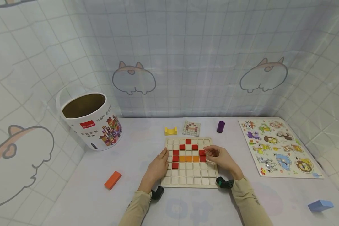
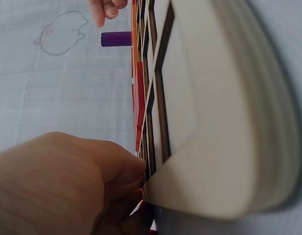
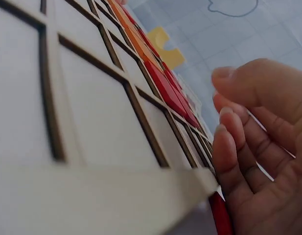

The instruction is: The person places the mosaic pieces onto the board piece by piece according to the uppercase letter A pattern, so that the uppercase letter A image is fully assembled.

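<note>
A wooden grid board (image 1: pixel 189 181) lies in front of me, with red tiles (image 1: pixel 175 165) and a row of orange tiles (image 1: pixel 189 159) in its cells. My left hand (image 1: pixel 158 165) holds the board's left edge; the left wrist view shows the thumb at the upper rim and bent fingers along the side. Over the board's right part, my right hand (image 1: pixel 221 158) is beside the red tiles. In the right wrist view its fingers (image 3: pixel 224 147) are loosely bent, with no tile visible between thumb and fingers. A red sliver (image 3: pixel 220 215) shows below that hand; its kind is unclear.
Behind the board are a yellow arch block (image 1: pixel 170 131), a small pattern card (image 1: pixel 191 128) and a purple cylinder (image 1: pixel 220 126). An animal puzzle (image 1: pixel 281 147) lies right. Left stand a white bucket (image 1: pixel 91 125) and an orange block (image 1: pixel 113 180). A blue block (image 1: pixel 320 205) is front right.
</note>
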Demonstrator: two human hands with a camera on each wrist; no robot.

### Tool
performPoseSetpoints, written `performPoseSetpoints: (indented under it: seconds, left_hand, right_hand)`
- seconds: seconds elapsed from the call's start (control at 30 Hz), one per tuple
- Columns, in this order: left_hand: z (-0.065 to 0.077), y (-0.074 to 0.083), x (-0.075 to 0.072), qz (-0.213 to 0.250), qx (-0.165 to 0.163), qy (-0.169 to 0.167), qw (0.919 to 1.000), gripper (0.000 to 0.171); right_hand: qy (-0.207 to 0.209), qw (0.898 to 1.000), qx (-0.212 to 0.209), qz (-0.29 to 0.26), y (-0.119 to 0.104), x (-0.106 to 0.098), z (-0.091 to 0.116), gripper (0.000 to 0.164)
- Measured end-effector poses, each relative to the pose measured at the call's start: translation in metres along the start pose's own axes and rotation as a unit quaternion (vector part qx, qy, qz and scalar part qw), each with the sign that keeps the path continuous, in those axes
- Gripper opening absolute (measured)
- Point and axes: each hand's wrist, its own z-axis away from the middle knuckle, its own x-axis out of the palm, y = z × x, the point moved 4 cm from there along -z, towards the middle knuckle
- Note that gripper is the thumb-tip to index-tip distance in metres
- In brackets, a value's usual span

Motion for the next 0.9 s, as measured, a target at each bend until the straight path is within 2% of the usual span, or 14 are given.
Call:
performPoseSetpoints:
  seconds: [0.17, 0.33, 0.47, 0.6, 0.73, 0.9]
  left_hand:
    - [0.001, 0.001, 0.0, 0.0, 0.003, -0.002, 1.0, 0.048]
    - [0.001, 0.002, -0.002, -0.003, 0.007, 0.001, 1.0, 0.048]
    - [0.0, 0.001, -0.002, -0.004, 0.008, 0.002, 1.0, 0.048]
    - [0.0, 0.0, 0.0, -0.005, 0.005, 0.001, 1.0, 0.048]
    - [0.001, 0.001, -0.001, -0.004, 0.006, 0.003, 1.0, 0.048]
    - [0.001, 0.001, 0.0, -0.003, 0.004, 0.004, 1.0, 0.048]
  right_hand:
    - [0.028, 1.0, 0.006, -0.009, -0.002, -0.013, 0.005, 0.036]
    - [0.066, 0.997, 0.024, 0.023, 0.002, -0.031, 0.011, 0.038]
    - [0.079, 0.994, 0.044, 0.053, 0.011, -0.043, 0.016, 0.039]
    - [0.069, 0.995, 0.048, 0.053, 0.016, -0.05, 0.021, 0.039]
    - [0.035, 0.997, 0.039, 0.048, 0.018, -0.052, 0.023, 0.034]
    - [-0.003, 0.996, 0.02, 0.088, 0.022, -0.05, 0.021, 0.033]
